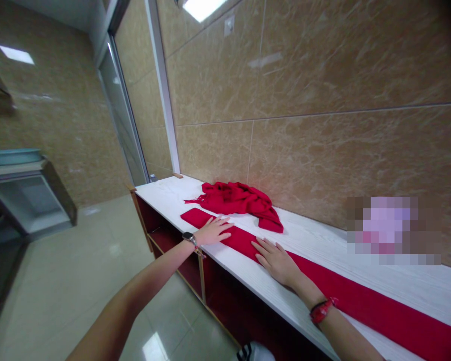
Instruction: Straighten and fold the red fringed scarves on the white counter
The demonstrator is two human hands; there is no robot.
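Note:
A long red scarf (336, 279), folded into a narrow flat strip, lies along the white countertop (304, 225) and runs out of view at the lower right. My left hand (212, 231) rests on the strip near its far end, fingers spread and palm down. Farther along it, toward me, my right hand (274, 258) lies flat with the fingers apart, touching the cloth. Neither hand grips anything. Behind the strip, close to the wall, sits a crumpled red scarf (236, 198) with fringe at its left end.
Below the countertop is a cabinet with open shelves (173, 245). A tiled wall (323, 150) stands right behind it, with a blurred patch at the right. Across the floor (97, 260), a blue basin (13, 156) sits on another counter. A glass door (122, 110) is at the back.

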